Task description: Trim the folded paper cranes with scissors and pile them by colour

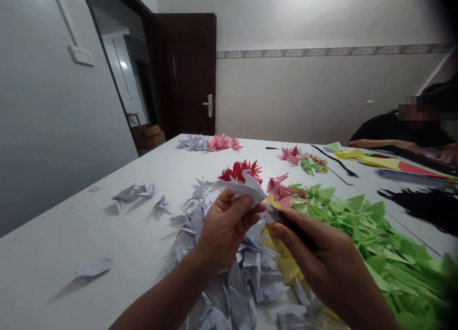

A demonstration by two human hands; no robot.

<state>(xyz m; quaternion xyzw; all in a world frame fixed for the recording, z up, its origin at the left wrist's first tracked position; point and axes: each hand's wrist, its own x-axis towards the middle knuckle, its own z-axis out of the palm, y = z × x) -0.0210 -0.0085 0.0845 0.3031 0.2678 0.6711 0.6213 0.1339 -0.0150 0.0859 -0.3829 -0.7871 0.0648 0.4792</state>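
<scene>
My left hand [229, 220] pinches a folded white paper piece [246, 189] above the middle of the table. Just to its right, my right hand [315, 244] is closed around a slim black tool [298, 231], whose front end meets the lower right tip of the white paper. Beneath both hands spreads a heap of white folded papers [196, 215], with yellow papers [286, 263] among them. Beyond the held piece sits a cluster of red folded papers [241, 171]. A large pile of green folded papers [386, 239] lies beside my right hand.
The white table [139, 234] carries scattered white pieces at left, white and pink clusters [219, 142] at the far edge, and black strands [422, 206] at right. A person in black [382, 127] leans on the table at far right. A dark door [189, 72] stands behind.
</scene>
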